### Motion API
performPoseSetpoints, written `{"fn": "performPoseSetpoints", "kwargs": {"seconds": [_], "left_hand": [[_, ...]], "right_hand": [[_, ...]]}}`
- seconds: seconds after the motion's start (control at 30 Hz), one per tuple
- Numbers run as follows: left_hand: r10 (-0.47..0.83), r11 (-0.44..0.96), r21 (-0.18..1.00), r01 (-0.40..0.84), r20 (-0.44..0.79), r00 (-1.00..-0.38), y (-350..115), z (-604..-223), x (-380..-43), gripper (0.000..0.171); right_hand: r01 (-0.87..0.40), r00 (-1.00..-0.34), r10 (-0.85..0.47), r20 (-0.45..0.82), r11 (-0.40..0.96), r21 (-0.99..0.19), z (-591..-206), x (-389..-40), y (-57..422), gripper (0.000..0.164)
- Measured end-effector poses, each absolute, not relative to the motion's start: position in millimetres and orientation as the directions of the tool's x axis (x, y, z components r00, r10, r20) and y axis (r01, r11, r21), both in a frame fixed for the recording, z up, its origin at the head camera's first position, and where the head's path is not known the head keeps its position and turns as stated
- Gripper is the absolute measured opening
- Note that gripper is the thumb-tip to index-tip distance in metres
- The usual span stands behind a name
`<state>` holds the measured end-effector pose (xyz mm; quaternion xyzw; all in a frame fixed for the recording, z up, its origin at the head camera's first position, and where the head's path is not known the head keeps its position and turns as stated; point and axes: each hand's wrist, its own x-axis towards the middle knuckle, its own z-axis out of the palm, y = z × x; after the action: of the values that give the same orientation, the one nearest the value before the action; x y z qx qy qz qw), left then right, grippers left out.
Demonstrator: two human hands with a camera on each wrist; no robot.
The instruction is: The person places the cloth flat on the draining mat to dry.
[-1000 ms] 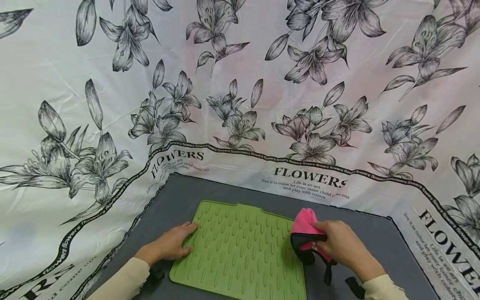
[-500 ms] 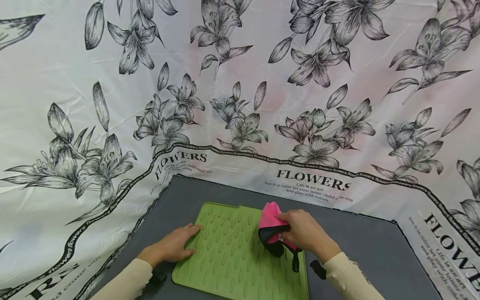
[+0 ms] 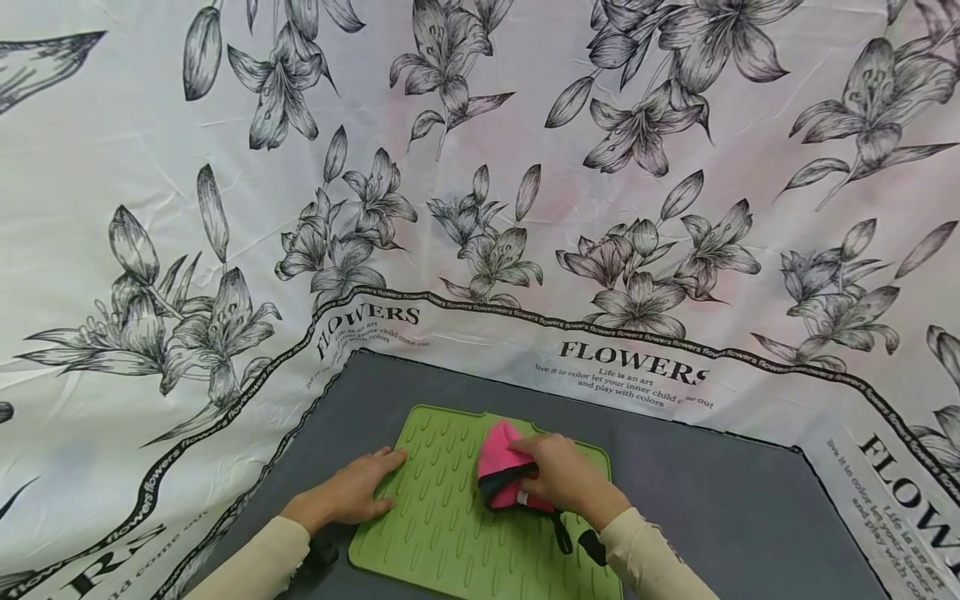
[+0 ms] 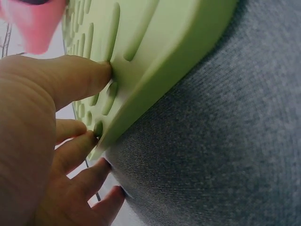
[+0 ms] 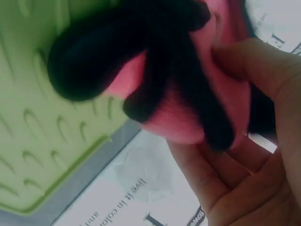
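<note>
The pink cloth piece (image 3: 497, 454) with black trim sits in the grip of the right hand (image 3: 566, 477), above the middle of the green mat (image 3: 442, 521); from my feeds I cannot tell whether its lower edge touches the mat. I see a small white tag (image 3: 522, 497) on it, and a black loop (image 3: 562, 535) hanging from its near side. In the right wrist view the thumb presses one face of the cloth and the other fingers lie behind it, so the right fingers are closed around fabric (the black straps blur a little there). The left hand (image 3: 352, 490) is at the mat's left edge with its fingers spread and relaxed, the thumb well apart from the rest; they grasp nothing. My left wrist view has the thumb on the ridged top, two fingers at the rim and two lower ones against the gray surface (image 3: 697, 492). The mat lies flat on that surface, rows of raised, elongated ridges across it and a shallow step in its far edge. Cream sleeves (image 3: 258, 557) reach in from the near side. Beyond the surface I see a white curtain (image 3: 420, 333) printed with black line-drawn lilies, a dark lettered band and the word FLOWERS.
</note>
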<state>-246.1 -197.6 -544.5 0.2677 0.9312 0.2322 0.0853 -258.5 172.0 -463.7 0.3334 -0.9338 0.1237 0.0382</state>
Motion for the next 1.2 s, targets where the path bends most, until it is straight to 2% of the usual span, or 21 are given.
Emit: {"fn": "performPoseSetpoints", "kwargs": {"seconds": [0.13, 0.3, 0.57, 0.8, 0.97, 1.2], "left_hand": [[0.543, 0.749, 0.470, 0.467, -0.031, -0.839, -194.1, -544.8, -247.9, 0.075], [0.548, 0.751, 0.462, 0.471, -0.039, -0.835, -191.5, -542.3, -250.5, 0.075], [0.586, 0.767, 0.349, 0.538, -0.039, -0.809, -180.2, -529.0, -256.6, 0.070], [0.675, 0.708, 0.240, 0.664, 0.049, -0.736, -141.8, -510.5, -266.5, 0.062], [0.728, 0.657, 0.204, 0.726, 0.078, -0.681, -112.6, -502.5, -270.7, 0.061], [0.772, 0.608, 0.161, 0.777, 0.109, -0.627, -81.9, -507.5, -273.6, 0.060]], "right_hand": [[-0.635, -0.772, -0.620, 0.141, 0.740, -0.223, -469.7, -255.9, 172.5, 0.055], [-0.656, -0.754, -0.635, 0.169, 0.721, -0.223, -470.6, -252.7, 179.7, 0.052], [-0.673, -0.740, -0.646, 0.189, 0.706, -0.221, -471.0, -245.3, 193.3, 0.027], [-0.686, -0.728, -0.656, 0.201, 0.696, -0.212, -472.4, -239.4, 200.0, 0.016], [-0.687, -0.726, -0.658, 0.199, 0.685, -0.242, -479.2, -235.2, 199.8, 0.012], [-0.687, -0.726, -0.664, 0.180, 0.687, -0.236, -497.1, -229.0, 194.7, 0.014]]}}
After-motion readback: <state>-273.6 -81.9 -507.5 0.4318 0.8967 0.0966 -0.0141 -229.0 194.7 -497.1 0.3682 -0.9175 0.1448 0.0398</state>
